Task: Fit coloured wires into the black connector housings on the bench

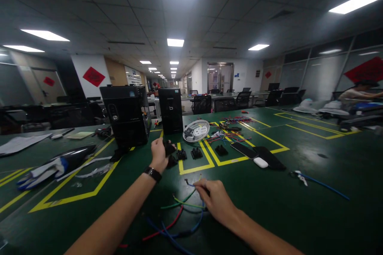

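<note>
My left hand, with a dark band on the wrist, is closed around a small black plastic part above the table. More black plastic parts of similar look stand to its right: one block, another block and a third. Nearer to me, my right hand pinches a blue wire, whose dark end sticks out to the left of the fingertips. Beneath that hand lie a green wire, a red wire and a thicker blue cable, partly hidden by the hand.
Two black computer towers stand behind my left hand. A white round basket leans beside bundled wires. A phone, a white case and a blue cable lie right; gloves lie left. A person sits far right.
</note>
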A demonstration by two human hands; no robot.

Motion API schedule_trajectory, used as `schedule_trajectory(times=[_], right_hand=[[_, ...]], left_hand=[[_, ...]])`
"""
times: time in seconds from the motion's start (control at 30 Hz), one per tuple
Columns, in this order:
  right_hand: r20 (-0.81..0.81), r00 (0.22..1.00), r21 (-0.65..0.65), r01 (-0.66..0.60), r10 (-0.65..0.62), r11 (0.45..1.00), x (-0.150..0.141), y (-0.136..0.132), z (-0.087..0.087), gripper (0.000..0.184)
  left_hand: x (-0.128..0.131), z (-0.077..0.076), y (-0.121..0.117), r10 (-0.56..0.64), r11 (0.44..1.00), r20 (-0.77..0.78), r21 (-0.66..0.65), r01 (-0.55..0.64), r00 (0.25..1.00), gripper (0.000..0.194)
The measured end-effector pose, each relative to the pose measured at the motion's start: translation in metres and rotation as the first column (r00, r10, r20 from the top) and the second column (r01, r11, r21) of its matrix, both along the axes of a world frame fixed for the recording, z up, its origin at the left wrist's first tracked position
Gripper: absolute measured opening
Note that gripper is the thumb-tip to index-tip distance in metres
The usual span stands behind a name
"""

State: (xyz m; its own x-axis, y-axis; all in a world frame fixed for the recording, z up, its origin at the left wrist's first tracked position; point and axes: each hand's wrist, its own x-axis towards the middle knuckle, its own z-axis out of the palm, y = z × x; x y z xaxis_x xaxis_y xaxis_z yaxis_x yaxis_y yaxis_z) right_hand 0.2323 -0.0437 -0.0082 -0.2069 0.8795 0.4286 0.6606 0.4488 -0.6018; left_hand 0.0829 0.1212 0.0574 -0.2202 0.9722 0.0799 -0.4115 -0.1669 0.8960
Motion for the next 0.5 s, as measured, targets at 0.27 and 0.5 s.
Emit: schedule_trajectory(times=[0.27,0.5], right_hand=[[0.212,0.976,0.073,0.027,-0.042,0.997,0.008,-0.002,0.027,0.021],[0.33,0.883,0.255,0.256,-0.333,0.933,0.132,-0.034,0.051,0.028]], left_hand=[[0.08,-0.02,0.026,-0.241,0.941,-0.459,0.106,0.322,0.855,0.044],[0.156,-0.051,0.06,-0.14,0.926,-0.772,0.119,0.357,0.62,0.054]])
